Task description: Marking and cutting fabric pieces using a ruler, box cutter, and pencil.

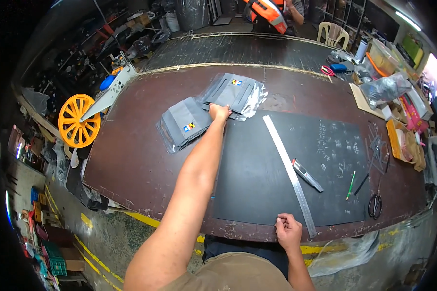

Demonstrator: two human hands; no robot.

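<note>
The left hand (220,112) was stretched far across the desk (131,160) and closed on the near edge of a grey bagged pouch (230,92), the farther of two such pouches. The second grey pouch (185,123) lay just to its left, the two overlapping at the corner. The right hand (287,232) was rested at the near edge of the black sheet (257,179), its fingers curled as if something small was pinched between them; what was held could not be told.

A steel ruler (290,174) was laid diagonally across the black sheet, with a utility knife (307,175) just to its right. Farther right a green pen (350,185) and black scissors (374,205) were seen.

A slip was judged the likeliest fault: the clear wrapping around the held pouch looked slick, and with the arm at full reach the grip could be lost or the neighbouring pouch dragged along. If the pouch were pulled toward the near side, the ruler's far end could be knocked and the knife nudged, since both lay close to that path.

Open room was seen on the bare brown surface to the left of the sheet and beyond the pouches. The right side was crowded with tools and boxes, and the near edge was taken up by the sheet, which reached almost to the rim.
</note>
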